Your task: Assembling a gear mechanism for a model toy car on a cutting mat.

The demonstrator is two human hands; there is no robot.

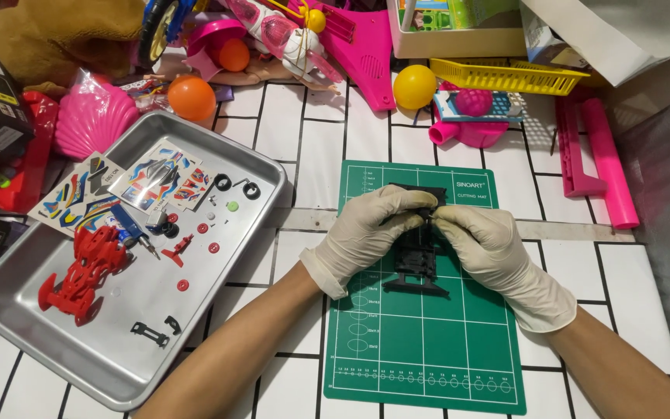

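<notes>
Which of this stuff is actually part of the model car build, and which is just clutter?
In use:
- left hand and right hand, both gripping the black chassis
- green cutting mat
- metal tray with red car body, sticker sheets, small parts

Lying about:
- orange ball
- yellow ball
- pink shell
- yellow basket

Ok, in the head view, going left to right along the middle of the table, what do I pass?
Red toy car body → metal tray → left hand → black chassis part → right hand, both gloved hands on that part over the green cutting mat.
</notes>
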